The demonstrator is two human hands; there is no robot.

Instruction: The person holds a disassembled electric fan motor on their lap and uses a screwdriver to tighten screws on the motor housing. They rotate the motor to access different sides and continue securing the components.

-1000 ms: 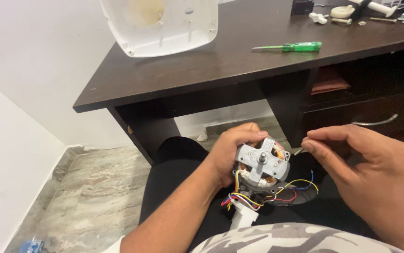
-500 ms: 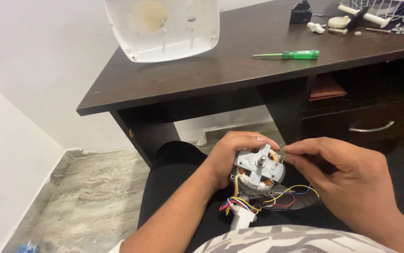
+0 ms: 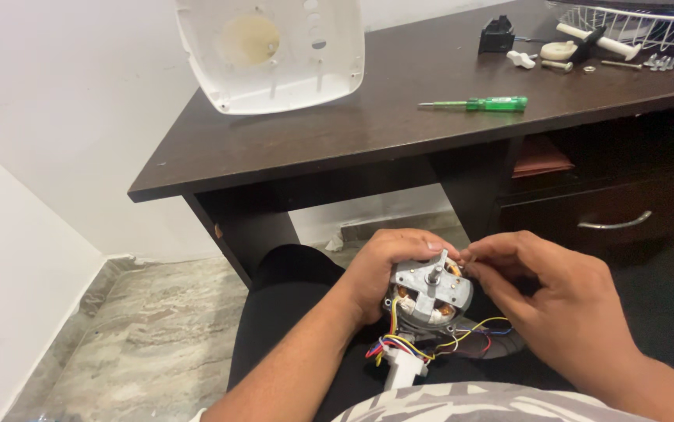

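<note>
A small electric motor (image 3: 429, 295) with a grey metal bracket, a short shaft and copper windings rests over my lap. My left hand (image 3: 388, 270) wraps around its left and far side and holds it. My right hand (image 3: 556, 301) is at the motor's right edge, with thumb and fingertips pinched against the top corner of the bracket. Coloured wires (image 3: 462, 340) in yellow, red, blue and black trail below the motor to a white connector (image 3: 402, 367). Whether the pinched fingers hold a small part is hidden.
A dark wooden desk (image 3: 337, 133) stands ahead with a white plastic cover (image 3: 271, 51), a green screwdriver (image 3: 485, 103), a black part (image 3: 497, 35), white knobs, loose screws (image 3: 661, 61) and a white wire guard (image 3: 641, 23). A drawer with a metal handle (image 3: 614, 224) is at right. Marble floor lies at left.
My right hand has moved left from open air onto the motor's right edge and its fingers have closed there. The left hand has kept hold of the motor.
</note>
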